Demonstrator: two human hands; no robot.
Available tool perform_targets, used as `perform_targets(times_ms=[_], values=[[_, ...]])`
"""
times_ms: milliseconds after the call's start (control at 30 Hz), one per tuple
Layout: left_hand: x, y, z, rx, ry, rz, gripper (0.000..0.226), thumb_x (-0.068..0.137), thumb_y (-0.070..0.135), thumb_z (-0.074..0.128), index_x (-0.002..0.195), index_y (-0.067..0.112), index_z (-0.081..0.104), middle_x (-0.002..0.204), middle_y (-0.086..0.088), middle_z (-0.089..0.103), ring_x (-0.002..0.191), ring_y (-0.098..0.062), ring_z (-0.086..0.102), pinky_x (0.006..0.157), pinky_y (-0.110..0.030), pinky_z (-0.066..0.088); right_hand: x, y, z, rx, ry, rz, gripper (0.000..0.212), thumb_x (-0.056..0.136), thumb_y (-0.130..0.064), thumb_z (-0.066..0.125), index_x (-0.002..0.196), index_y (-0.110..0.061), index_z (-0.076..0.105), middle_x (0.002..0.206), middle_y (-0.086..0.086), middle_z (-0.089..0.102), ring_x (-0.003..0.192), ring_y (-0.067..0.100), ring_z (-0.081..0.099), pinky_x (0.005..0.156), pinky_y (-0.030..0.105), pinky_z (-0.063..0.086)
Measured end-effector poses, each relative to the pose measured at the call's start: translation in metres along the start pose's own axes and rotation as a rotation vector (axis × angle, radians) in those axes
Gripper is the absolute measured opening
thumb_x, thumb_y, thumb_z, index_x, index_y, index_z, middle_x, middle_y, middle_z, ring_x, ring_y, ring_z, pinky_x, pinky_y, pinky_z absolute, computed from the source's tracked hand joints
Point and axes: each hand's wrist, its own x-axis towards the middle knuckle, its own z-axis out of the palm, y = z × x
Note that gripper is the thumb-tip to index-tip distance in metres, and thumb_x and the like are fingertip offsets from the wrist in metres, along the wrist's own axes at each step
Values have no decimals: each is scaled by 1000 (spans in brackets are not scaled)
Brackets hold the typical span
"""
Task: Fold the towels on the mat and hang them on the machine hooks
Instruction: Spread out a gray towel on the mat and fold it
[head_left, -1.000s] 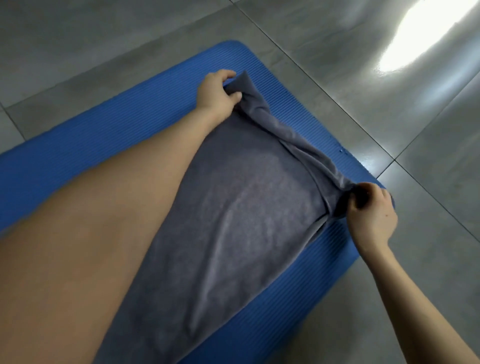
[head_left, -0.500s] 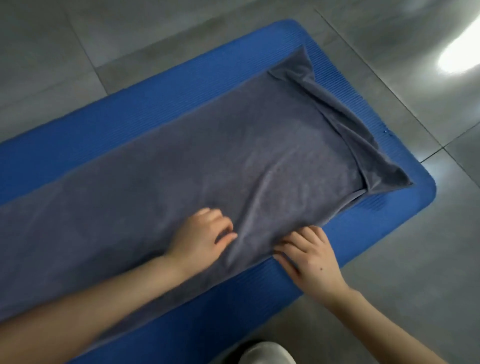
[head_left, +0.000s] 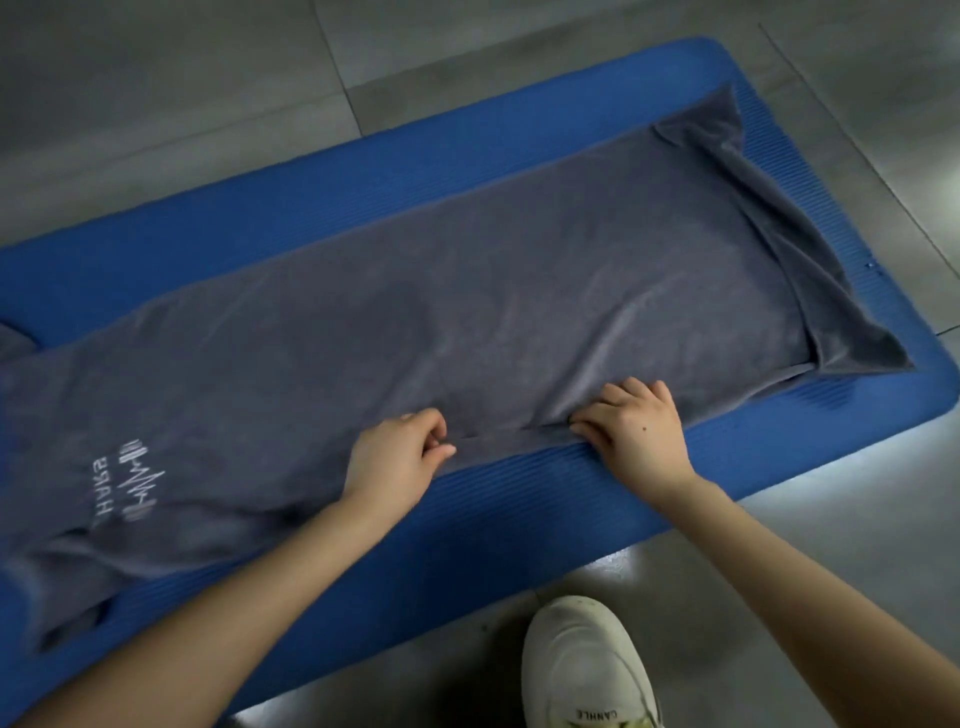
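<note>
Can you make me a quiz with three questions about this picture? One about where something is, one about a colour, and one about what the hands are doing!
1. Where does the grey towel lie?
A. on the blue mat
B. on the bare floor
C. on a hook

2. What colour is the shoe?
A. black
B. white
C. red

3. What are the left hand and right hand doing?
A. holding the shoe
B. hanging in the air
C. holding the towel's near edge

Answers:
1 A, the towel is spread along the mat.
2 B, the shoe beside the mat is white.
3 C, the fingers of both hands curl on that edge.
</note>
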Motion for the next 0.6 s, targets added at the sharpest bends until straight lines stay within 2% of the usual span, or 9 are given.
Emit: perform_targets(times_ms=[100,167,200,267,367,467,533,600], values=[[-3,-1,5,31,58,77,8,77,18,73,80,14,66,76,0,60,74,-22,55,61,-32,45,6,-8,0,-27,48,-16,19,81,-26,53,66,-22,63,65,-3,54,62,24,50,62,32,22],[-9,-2,9,9,62,128,9,74,7,74,77,13,69,73,0,59,69,-21,55,54,-35,49,2,-12,2,-9,71,-113,14,80,-15,59,68,-21,63,67,-4,56,64,23,49,62,31,23],[-11,-2,11,4,58,161,13,73,1,74,78,13,70,73,0,60,68,-21,56,52,-34,50,-1,-13,2,11,64,-166,11,80,-15,60,72,-21,65,71,-6,60,66,22,50,63,31,25],[-15,-5,13,44,56,242,23,70,-5,73,84,13,73,76,1,62,69,-20,58,50,-31,51,-8,-13,3,31,21,-231,12,83,-27,59,82,-21,69,83,-7,65,72,20,53,68,31,30],[-22,-7,12,106,23,295,22,70,11,78,91,13,72,81,3,62,71,-17,60,52,-28,52,-9,-11,3,-7,-42,-218,23,83,-38,53,87,-23,70,89,-8,65,73,20,57,70,31,30],[-21,-7,11,238,5,335,35,60,31,85,88,17,70,77,3,60,68,-17,59,57,-30,51,-3,-15,1,55,-56,-110,25,84,-39,50,80,-25,70,82,-11,66,69,19,58,70,28,27],[-16,-8,10,255,6,347,31,58,27,87,80,17,68,71,4,58,62,-15,57,53,-27,49,2,-16,-4,121,-97,-53,28,83,-41,48,76,-26,71,80,-12,68,69,17,61,71,28,28],[-13,-6,6,225,-33,353,23,65,19,84,77,14,66,69,3,59,61,-15,57,49,-25,47,5,-13,-7,160,-135,-35,30,84,-41,46,77,-26,71,81,-13,69,71,14,64,72,27,27]])
